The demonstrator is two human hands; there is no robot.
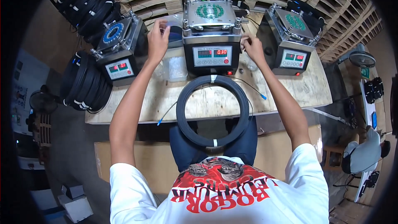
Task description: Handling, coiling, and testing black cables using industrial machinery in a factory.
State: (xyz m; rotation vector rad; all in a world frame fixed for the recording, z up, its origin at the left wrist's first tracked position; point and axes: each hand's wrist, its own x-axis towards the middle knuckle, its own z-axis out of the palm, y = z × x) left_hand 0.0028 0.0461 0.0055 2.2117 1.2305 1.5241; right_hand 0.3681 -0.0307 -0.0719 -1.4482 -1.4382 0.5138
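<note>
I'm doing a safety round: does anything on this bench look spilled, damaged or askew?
No spill or damage stands out. Slightly odd: the black cable coil overhangs the front of the bench, its blue-tipped ends sticking out loose.

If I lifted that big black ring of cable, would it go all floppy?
Probably not: the cable ring has many loops bundled together, and white ties should help keep it round. It might bend a little, since cable looks springy. Its blue-tipped ends stick out loose, so they'd likely dangle.
</note>
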